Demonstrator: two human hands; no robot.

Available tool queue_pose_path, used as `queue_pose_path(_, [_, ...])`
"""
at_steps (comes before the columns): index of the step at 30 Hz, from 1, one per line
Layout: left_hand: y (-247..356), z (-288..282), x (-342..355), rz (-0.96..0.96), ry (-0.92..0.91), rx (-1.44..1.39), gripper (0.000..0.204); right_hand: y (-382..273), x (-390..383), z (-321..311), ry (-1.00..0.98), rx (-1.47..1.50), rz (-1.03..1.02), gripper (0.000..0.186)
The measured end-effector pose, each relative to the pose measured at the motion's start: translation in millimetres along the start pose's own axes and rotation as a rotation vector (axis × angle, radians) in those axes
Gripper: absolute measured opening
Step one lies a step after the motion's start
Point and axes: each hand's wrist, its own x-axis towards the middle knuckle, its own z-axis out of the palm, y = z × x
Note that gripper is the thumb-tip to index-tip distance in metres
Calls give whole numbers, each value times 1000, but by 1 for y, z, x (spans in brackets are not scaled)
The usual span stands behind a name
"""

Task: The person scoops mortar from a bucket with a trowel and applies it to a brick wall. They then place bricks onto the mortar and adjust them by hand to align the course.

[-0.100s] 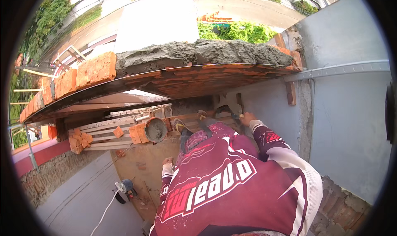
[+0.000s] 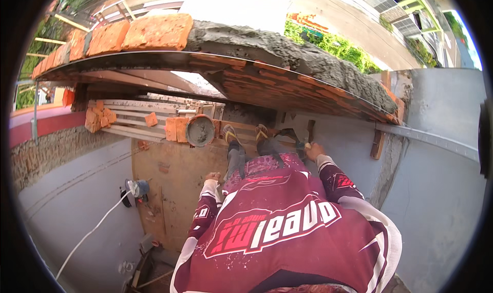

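Observation:
My right hand [image 2: 315, 152] is closed on the pale handle of a trowel [image 2: 300, 146], its dark blade reaching leftward near the grey wall. My left hand [image 2: 212, 176] hangs beside my left leg with curled fingers; whether it holds anything is unclear. My sandaled feet [image 2: 230, 134] rest by wooden planks [image 2: 127, 122]. Left of them are a round bucket of mortar [image 2: 200, 131] and orange bricks [image 2: 176, 129]. Above runs a brick wall top [image 2: 154, 31], part covered in rough wet mortar [image 2: 339, 73].
A metal channel [image 2: 440, 141] crosses the grey wall [image 2: 444, 190] at right. Stacked brick pieces [image 2: 100, 116] lie on the planks at left. Lower down are a brown board floor [image 2: 167, 164], a white cable [image 2: 92, 231] and a hanging tool [image 2: 134, 190]. A street [image 2: 334, 5] shows beyond the wall.
The view has shifted and rotated slightly: the wall top sits higher at left, lower at right, and more of my legs shows. My right hand still grips the trowel.

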Motion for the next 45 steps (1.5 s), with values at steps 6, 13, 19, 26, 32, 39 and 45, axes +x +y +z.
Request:
queue_pose_path(6, [18, 94, -57, -51, 104, -71, 46, -96, 11, 7, -30, -373, -446, 51])
queue_pose_path(13, [33, 152, -7, -169, 209, -311, 67, -292, 45, 75, -202, -883, -794, 42])
queue_pose_path(19, [51, 97, 105, -152, 497, -785, 102, -475, 93, 194, 207, -1196, -1249, 22])
queue_pose_path(26, [7, 69, 223, -234, 668, -1424, 89, -529, 167, 303, 72, -1661, -1365, 19])
queue_pose_path(32, [1, 64, 259, -7, 578, -1812, 15, -535, 189, 284, -109, -1537, -1299, 17])
queue_pose_path(39, [11, 50, 254, -64, 626, -1731, 10, -527, 189, 276, -218, -1383, -1225, 17])
queue_pose_path(45, [17, 48, 254, -23, 588, -1744, 8, -519, 187, 270, -274, -1405, -1269, 20])
